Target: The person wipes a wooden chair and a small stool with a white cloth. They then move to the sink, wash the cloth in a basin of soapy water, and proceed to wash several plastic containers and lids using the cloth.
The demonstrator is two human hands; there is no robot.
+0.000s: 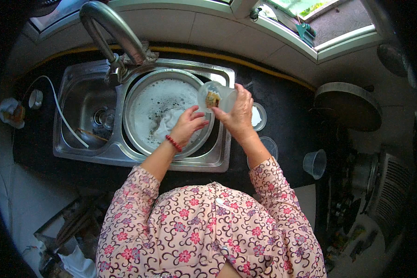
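Observation:
My right hand (pixel 241 114) grips a translucent plastic container (pixel 227 95), which is tipped on its side over the right rim of a round metal basin (pixel 128 120). A small brown-and-yellow piece (pixel 213 99) shows at the container; whether it lies inside or behind the wall, I cannot tell. My left hand (pixel 185 128), with a red bead bracelet at the wrist, is over the basin, fingers apart and nothing in them. Below it, a wet white cloth (pixel 166 122) lies in sudsy water (pixel 153 93) with dark specks. The basin sits in the right bowl of a steel sink (pixel 226 149).
A curved steel faucet (pixel 116 29) rises behind the sink. The left bowl (pixel 81 95) holds a white tube end (pixel 66 121) and a thin stick. Right of my hand are a round container with white contents (pixel 259 116), a clear lid (pixel 269 147) and a clear plastic cup (pixel 315 165).

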